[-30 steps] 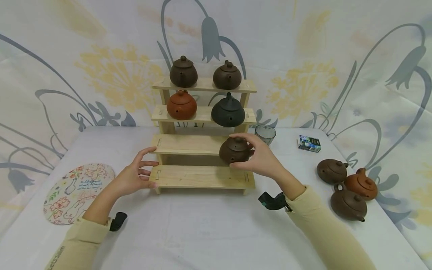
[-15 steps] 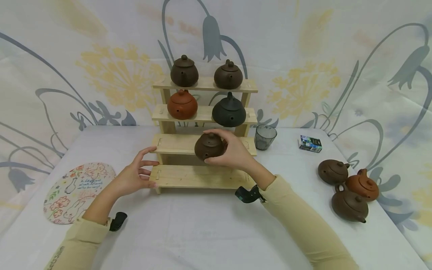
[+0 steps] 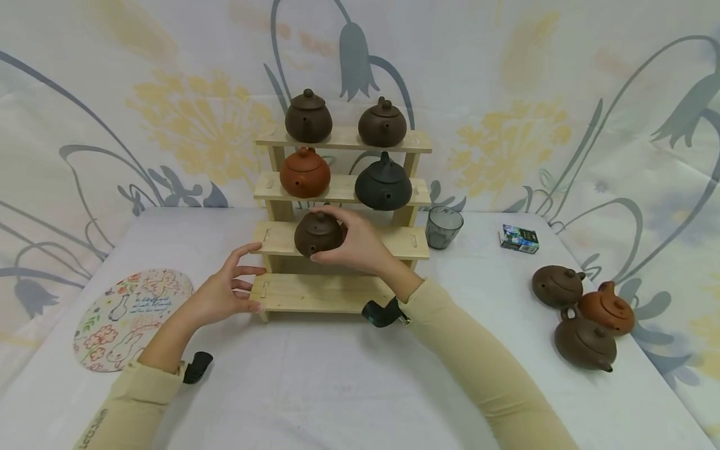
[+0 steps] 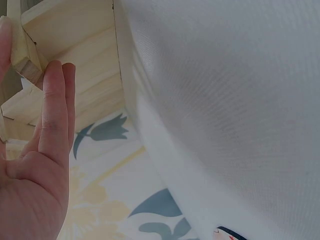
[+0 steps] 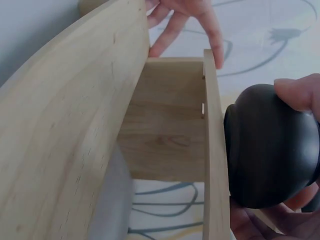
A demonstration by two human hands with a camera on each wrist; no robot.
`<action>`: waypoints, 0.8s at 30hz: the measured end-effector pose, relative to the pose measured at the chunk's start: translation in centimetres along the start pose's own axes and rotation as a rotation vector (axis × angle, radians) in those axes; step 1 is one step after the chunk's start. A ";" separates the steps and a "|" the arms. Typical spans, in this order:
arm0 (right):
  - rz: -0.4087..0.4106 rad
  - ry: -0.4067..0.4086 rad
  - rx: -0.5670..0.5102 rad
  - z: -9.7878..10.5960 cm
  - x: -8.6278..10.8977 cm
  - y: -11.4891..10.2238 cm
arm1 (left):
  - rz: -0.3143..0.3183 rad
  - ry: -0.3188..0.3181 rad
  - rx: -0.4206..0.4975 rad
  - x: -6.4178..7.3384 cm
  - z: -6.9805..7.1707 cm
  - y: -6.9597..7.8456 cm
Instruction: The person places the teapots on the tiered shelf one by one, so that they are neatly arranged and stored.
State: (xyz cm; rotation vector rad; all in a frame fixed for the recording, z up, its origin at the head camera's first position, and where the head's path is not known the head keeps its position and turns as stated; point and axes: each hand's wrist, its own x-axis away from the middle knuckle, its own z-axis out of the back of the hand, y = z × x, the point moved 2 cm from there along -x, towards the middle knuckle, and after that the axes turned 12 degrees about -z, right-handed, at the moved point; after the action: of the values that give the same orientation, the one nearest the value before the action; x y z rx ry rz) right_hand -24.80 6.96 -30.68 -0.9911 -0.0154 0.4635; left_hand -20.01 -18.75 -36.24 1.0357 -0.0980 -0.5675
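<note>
My right hand [image 3: 360, 242] grips a small dark brown teapot [image 3: 315, 236] at the left half of the second board from the bottom of a wooden tiered stand [image 3: 320, 294]. The thumb is low on its side, the other fingers over the top near the lid. Close up in the right wrist view, the teapot [image 5: 267, 145] looks nearly black and its base is right at the board. At the stand's left end my left hand [image 3: 225, 294] rests its extended fingers against the lower two boards. Those straight fingers [image 4: 54, 115] touch the board's end in the left wrist view.
Above, the stand holds two brown teapots [image 3: 308, 119], a red-brown one [image 3: 305, 175] and a dark grey one [image 3: 384, 184]. A grey glass [image 3: 443, 228] and a small box [image 3: 519, 239] stand to the right, with three teapots [image 3: 585, 340] beyond. A patterned round mat [image 3: 132, 322] lies left.
My right hand has carried the brown teapot leftward along the stand, from its right end to the left half, and slightly up. The left hand has stayed at the stand's left end.
</note>
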 end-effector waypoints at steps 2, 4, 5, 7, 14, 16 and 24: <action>-0.002 0.002 -0.013 -0.3 -0.3 -0.1 | 0.001 -0.001 -0.001 0.0 0.0 0.0; -0.006 -0.002 -0.024 -0.6 -0.5 -0.1 | 0.001 -0.001 -0.003 0.0 0.0 0.0; -0.007 -0.004 -0.028 -0.7 -0.6 -0.2 | 0.002 -0.001 -0.003 0.0 0.0 0.0; -0.007 -0.017 -0.037 -0.9 -0.7 -0.2 | 0.003 -0.002 -0.002 0.0 0.0 0.1; 0.022 -0.035 -0.045 -1.6 -0.8 -0.6 | 0.004 -0.002 0.001 0.1 0.0 0.2; 0.019 -0.023 -0.048 -1.8 -0.8 -0.5 | 0.001 -0.004 0.004 0.0 0.0 0.2; -0.027 -0.066 -0.147 -1.7 -0.1 -0.2 | -0.002 -0.006 0.008 0.0 0.0 0.1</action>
State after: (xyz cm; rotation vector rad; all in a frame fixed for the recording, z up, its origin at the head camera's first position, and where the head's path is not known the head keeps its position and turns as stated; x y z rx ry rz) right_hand -24.46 5.47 -31.41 -1.1177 -0.1232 0.4752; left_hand -20.00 -18.67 -36.17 1.0420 -0.1047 -0.5721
